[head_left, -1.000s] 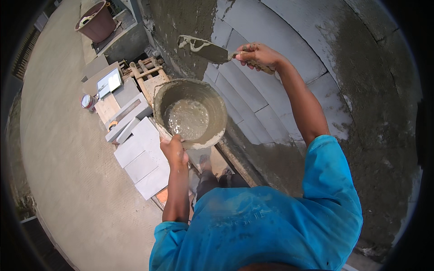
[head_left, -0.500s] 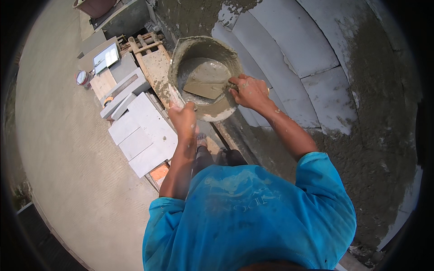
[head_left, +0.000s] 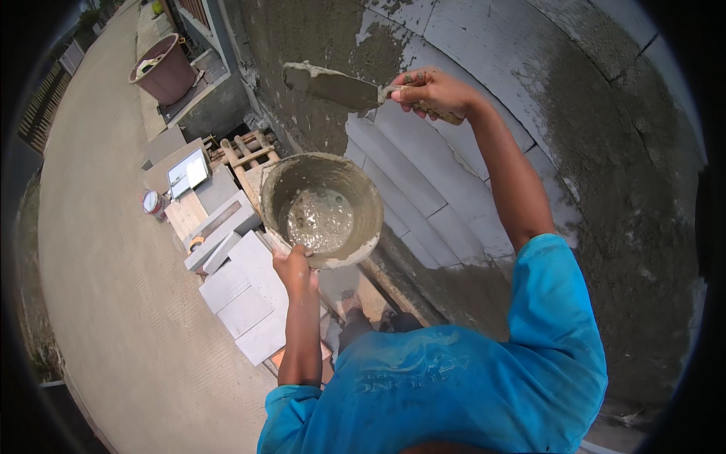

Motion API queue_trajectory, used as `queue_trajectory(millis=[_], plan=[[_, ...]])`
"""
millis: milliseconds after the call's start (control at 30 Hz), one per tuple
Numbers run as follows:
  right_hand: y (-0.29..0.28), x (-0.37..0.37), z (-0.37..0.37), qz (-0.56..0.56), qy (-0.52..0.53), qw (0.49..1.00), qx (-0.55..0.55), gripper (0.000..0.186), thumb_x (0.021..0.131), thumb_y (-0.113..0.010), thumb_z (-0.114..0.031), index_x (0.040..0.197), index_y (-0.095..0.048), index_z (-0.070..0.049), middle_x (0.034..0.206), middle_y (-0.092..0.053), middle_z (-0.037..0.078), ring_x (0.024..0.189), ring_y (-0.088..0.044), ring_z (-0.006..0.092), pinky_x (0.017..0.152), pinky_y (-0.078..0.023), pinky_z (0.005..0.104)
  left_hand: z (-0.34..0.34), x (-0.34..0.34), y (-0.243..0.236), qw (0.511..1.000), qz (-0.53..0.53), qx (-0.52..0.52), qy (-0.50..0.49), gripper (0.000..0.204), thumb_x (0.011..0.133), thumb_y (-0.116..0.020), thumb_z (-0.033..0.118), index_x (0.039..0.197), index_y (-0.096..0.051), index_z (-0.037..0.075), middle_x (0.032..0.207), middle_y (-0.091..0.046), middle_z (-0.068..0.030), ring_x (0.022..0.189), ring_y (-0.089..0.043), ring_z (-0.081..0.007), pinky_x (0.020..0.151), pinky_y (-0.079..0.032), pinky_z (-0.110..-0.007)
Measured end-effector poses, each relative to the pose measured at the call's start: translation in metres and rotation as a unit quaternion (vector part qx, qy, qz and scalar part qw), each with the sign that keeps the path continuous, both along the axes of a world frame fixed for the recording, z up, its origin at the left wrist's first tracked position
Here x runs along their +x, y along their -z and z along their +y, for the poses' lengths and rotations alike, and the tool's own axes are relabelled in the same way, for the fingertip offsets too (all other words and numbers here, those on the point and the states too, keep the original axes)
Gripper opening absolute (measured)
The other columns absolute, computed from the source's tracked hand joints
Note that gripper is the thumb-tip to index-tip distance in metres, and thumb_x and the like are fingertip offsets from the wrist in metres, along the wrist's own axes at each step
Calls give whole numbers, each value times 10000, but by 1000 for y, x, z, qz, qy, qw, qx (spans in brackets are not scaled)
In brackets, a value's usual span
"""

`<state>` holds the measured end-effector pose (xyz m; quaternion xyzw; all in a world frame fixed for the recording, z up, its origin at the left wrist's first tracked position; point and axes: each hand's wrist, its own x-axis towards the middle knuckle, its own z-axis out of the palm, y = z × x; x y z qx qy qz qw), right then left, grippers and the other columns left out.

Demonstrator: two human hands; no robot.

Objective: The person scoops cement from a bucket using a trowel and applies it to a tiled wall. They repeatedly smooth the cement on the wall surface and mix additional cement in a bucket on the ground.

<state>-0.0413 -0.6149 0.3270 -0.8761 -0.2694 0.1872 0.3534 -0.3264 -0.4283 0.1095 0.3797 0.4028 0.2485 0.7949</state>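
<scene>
wall: big grey block wall (head_left: 469, 151), patchy with rough mortar smeared over the blocks, fills the whole upper right

ground: pale concrete pavement (head_left: 98, 303) way down below on the left, so the view's from up high

slabs: loose grey slabs (head_left: 242, 303) stacked down there, wooden pallet (head_left: 246, 155) just past them, reddish tub (head_left: 162, 72) further off

bucket: round mortar-caked bucket (head_left: 321, 208) held up close to the wall, wet grey mix sitting in the bottom

left hand: left hand (head_left: 295, 268) has its grip closed tight on the near rim of the bucket, arm straight up from below

right hand: right hand (head_left: 431, 91) raised above the bucket, grip wrapped fully round the trowel handle

trowel: trowel (head_left: 333, 87) blade points left, loaded with mortar, right up against the wall
</scene>
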Motion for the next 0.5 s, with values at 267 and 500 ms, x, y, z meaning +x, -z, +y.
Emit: queue_trajectory(millis=[267, 500], plan=[[-50, -64, -59, -264, 152, 947, -103, 476, 902, -685, -342, 1259, -664, -28, 1053, -733, 166, 989, -692, 298, 841, -525, 404, 6, -21, 23, 999, 0, 42, 12, 579, 785, -518, -117, 1359, -481, -51, 1137, -633, -143, 881, -648, -191, 718, -525, -297], [167, -159, -27, -150, -77, 933, -318, 359, 884, -704, -346, 1172, -691, -133, 964, -712, 116, 958, -690, 336, 819, -529, 477, -53, -4, 11, 995, -32, 90, 10, 599, 781, -573, -77, 1368, -455, -114, 1046, -651, -127, 825, -608, -157, 719, -488, -279]])
